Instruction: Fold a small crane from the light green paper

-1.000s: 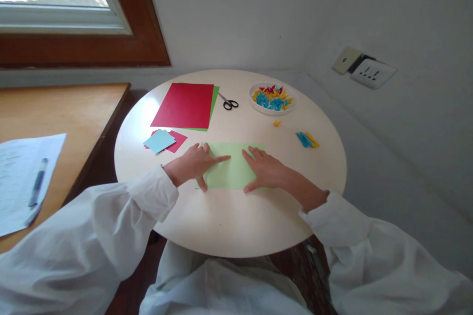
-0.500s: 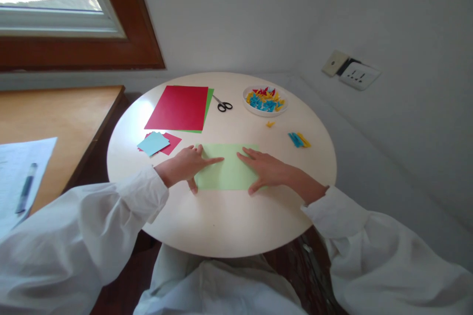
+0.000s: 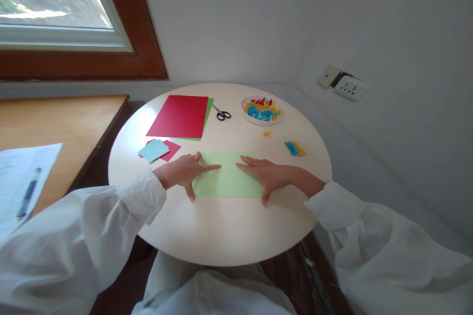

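A light green sheet of paper (image 3: 228, 179) lies flat before me on the round white table (image 3: 221, 236), its long side running left to right. My left hand (image 3: 188, 171) rests on the sheet's left end, index finger stretched across the paper and thumb at the near corner. On the right end lies my right hand (image 3: 269, 175), fingers spread, with the thumb by the near right corner. Both hands are open and press from above; the covered ends of the sheet are hidden under them.
Beyond my left hand are small blue and pink paper squares (image 3: 154, 150) and a red sheet (image 3: 181, 115) over green ones. Scissors (image 3: 222, 114), a white dish (image 3: 275, 120) of folded paper pieces, a yellow folded piece (image 3: 267, 133) and blue and yellow strips (image 3: 294, 148) lie farther back.
My right thumb has slid rightward along the near edge to the sheet's corner. My left hand stays nearly in place. The whole view has tilted up slightly.
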{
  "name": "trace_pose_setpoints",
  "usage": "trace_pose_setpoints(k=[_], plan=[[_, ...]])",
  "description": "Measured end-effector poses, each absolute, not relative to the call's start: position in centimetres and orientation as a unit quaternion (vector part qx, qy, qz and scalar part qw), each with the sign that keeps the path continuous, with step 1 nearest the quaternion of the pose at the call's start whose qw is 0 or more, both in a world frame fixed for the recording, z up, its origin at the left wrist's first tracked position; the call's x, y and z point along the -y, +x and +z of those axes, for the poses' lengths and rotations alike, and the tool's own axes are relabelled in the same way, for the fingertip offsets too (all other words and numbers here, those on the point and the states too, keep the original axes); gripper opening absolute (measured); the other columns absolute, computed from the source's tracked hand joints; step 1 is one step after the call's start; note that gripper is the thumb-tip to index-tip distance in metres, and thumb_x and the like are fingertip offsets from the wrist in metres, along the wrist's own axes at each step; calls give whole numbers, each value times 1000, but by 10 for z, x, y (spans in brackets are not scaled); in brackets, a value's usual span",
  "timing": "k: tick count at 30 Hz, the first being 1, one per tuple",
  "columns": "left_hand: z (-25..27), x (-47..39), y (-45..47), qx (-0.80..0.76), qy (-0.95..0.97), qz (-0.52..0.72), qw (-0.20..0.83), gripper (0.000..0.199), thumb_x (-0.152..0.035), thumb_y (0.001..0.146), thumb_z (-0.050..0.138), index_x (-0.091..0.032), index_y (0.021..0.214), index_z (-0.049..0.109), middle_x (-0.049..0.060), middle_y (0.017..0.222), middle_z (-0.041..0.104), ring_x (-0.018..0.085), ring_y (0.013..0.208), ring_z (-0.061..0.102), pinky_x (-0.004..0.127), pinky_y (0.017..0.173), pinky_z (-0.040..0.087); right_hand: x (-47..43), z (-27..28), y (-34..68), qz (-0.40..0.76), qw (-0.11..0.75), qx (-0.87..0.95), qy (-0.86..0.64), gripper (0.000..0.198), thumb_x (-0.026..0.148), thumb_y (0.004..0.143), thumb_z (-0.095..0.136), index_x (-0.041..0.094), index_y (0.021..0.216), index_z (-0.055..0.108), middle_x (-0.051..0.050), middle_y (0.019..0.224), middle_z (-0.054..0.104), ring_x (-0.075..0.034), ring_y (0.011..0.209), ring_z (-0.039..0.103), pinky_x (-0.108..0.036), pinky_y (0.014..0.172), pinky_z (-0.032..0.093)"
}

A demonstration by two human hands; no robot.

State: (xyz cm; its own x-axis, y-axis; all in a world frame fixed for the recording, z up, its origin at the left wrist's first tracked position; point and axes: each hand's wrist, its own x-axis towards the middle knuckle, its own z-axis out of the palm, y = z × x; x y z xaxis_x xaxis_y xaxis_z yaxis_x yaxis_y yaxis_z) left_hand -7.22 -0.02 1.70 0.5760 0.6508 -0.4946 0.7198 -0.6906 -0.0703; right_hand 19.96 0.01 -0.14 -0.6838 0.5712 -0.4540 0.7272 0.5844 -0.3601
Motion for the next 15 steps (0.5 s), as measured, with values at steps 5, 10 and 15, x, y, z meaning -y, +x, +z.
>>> trace_pose_setpoints(k=[5, 10, 15], plan=[[25, 8, -61, -456, 853, -219, 127, 86, -71, 71, 49, -40, 143, 15, 20, 131, 43, 38, 104, 56, 47, 87, 37, 5, -5, 185, -271, 104, -857, 425, 95, 64, 76, 49, 10, 146, 13, -18, 152, 11, -29, 140, 15, -43, 111, 22], [13, 18, -34, -557, 793, -203, 136, 93, -81, 68, 35, -35, 145, 8, 27, 143, 29, 51, 127, 30, 65, 92, 23, 20, -19, 160, -206, 65, -832, 511, 77, 56, 87, 32, 6, 144, 20, -20, 151, 19, -29, 140, 15, -45, 112, 20], [-13, 18, -23, -614, 751, -187, 155, 110, -86, 55, 45, -36, 144, 3, 27, 150, 5, 57, 131, 2, 74, 89, 15, 33, -28, 155, -163, 45, -828, 535, 69, 41, 89, 32, 1, 143, 18, -21, 151, 16, -27, 141, 12, -43, 114, 15]])
